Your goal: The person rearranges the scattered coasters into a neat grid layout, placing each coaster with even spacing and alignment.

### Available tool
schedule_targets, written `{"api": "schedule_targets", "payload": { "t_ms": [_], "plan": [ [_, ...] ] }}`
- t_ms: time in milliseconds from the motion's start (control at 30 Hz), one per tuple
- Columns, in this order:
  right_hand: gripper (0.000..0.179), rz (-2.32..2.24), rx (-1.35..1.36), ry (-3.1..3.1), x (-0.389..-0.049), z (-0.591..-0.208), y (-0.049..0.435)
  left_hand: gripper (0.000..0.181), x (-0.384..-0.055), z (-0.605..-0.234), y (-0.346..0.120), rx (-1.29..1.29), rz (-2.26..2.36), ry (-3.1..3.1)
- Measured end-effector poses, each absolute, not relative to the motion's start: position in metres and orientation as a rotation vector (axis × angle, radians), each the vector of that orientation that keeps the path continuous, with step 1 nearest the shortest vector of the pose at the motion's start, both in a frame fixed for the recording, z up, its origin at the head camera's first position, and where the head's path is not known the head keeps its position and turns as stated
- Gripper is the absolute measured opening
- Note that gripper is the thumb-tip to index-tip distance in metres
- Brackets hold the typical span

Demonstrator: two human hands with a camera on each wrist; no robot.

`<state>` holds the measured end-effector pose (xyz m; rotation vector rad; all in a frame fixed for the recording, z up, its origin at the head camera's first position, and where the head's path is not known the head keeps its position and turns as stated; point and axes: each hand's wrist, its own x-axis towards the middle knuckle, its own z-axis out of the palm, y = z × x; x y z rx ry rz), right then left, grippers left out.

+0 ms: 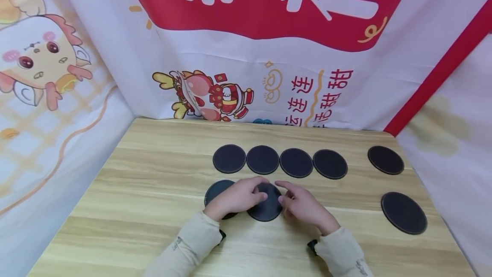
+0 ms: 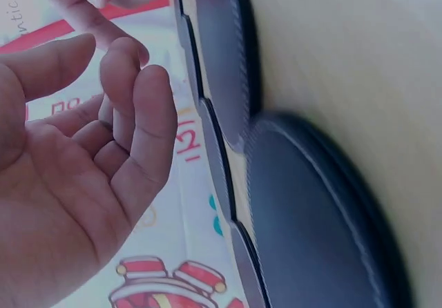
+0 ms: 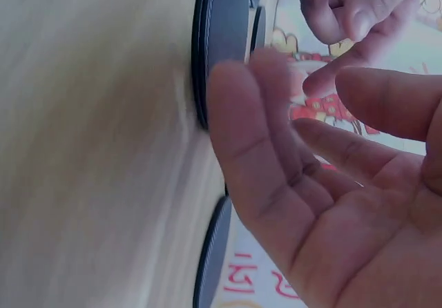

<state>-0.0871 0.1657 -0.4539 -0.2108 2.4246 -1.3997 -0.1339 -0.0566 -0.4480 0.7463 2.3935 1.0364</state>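
Note:
A round black coaster [image 1: 267,209] with a stitched rim lies flat on the table between my hands. My left hand [image 1: 239,196] is over its left side, fingers loosely bent and gripping nothing. At its right edge hovers my right hand [image 1: 304,207], its relaxed fingers also holding nothing. A second black coaster [image 1: 215,191] lies just left, partly covered by my left hand and wrist. In the left wrist view, this near coaster [image 2: 311,211] shows a doubled edge, like two layers. The coaster [image 3: 224,39] beyond my right fingertips has a doubled edge as well.
Behind the hands, several black coasters run in a row, from the left one [image 1: 229,159] to the right one [image 1: 330,164]. Two more stand apart on the right, a far coaster [image 1: 386,160] and a near coaster [image 1: 404,213]. Printed cloth [image 1: 246,50] hangs behind the wooden table [image 1: 127,208].

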Motion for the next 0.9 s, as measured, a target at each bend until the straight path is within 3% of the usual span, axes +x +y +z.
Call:
{"api": "schedule_targets", "payload": {
  "t_ms": [233,567,900],
  "plan": [
    [0.042,-1.315,-0.164,2.632,-0.078,-0.444,0.197,0.03,-0.132,-0.447,-0.024,0.836,1.071,2.398],
    [0.041,-1.305,0.028,2.782,-0.049,-0.433,0.3,0.022,-0.119,-0.448,0.051,0.789,1.253,2.355],
    [0.044,-0.784,0.272,2.977,-0.015,-0.432,0.403,0.037,-0.095,-0.454,0.138,0.733,1.308,2.112]
  ]
}}
